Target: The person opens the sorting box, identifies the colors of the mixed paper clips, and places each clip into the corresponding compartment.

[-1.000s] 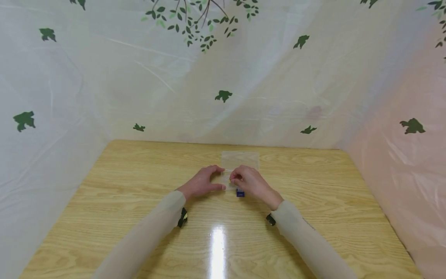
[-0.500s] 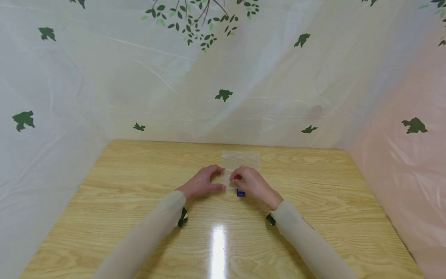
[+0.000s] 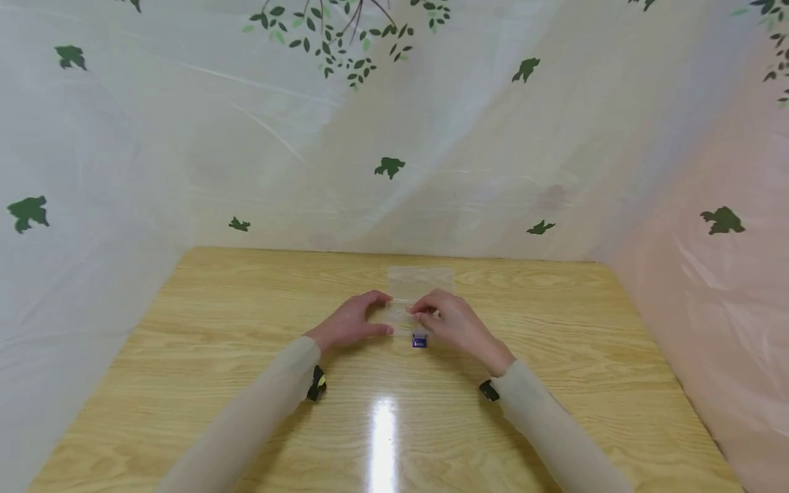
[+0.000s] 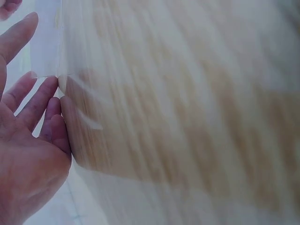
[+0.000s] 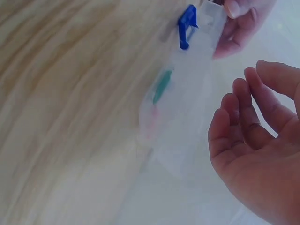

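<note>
A clear plastic box (image 3: 397, 316) lies on the table, its lid (image 3: 421, 279) laid back behind it. My left hand (image 3: 353, 320) grips the box's left end, thumb at the front and fingers at the back. In the left wrist view, fingertips (image 4: 49, 84) meet the corner of the box. My right hand (image 3: 448, 320) is over the box's right part, pinching a small red looped piece, like a paper clip (image 3: 409, 310). A yellow piece (image 3: 404, 326) lies inside. Green (image 5: 162, 86) and pink (image 5: 153, 122) pieces show blurred through the box wall in the right wrist view.
A blue latch (image 3: 419, 340) sticks out at the box's front. The wooden table (image 3: 246, 287) ends at a hanging sheet (image 3: 296, 171) printed with leaves. Glare (image 3: 383, 445) shines on the near tabletop.
My right hand has lifted and shifted slightly right. The yellow piece, before at its fingertips, now lies below them in the box, and a red piece shows at the fingertips. My left hand keeps its grip.
</note>
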A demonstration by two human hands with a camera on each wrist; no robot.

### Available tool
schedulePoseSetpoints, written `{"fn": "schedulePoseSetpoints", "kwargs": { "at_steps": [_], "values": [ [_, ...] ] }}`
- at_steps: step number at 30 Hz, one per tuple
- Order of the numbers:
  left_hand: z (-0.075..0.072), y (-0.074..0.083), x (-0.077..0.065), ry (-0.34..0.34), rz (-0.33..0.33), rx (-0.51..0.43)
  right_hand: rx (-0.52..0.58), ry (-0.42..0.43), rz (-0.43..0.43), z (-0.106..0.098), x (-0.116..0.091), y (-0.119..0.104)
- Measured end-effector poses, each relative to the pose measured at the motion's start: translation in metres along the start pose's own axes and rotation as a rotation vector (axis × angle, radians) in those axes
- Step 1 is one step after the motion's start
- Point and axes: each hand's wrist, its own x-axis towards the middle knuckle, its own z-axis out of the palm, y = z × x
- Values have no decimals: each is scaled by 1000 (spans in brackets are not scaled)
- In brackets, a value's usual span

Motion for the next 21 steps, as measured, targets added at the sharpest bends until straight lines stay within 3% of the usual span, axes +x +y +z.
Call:
{"fn": "schedulePoseSetpoints", "kwargs": {
  "at_steps": [10, 17, 21],
  "values": [
    [-6, -3, -4, -22, -49, -13, 9, 114, 7, -19, -18, 8],
    [-15, -9, -21, 90, -29, -50, -4, 162, -20, -21, -27, 11],
    [-20, -7, -35, 154, 22, 57, -47, 161, -10, -24, -35, 16]
  ]
}}
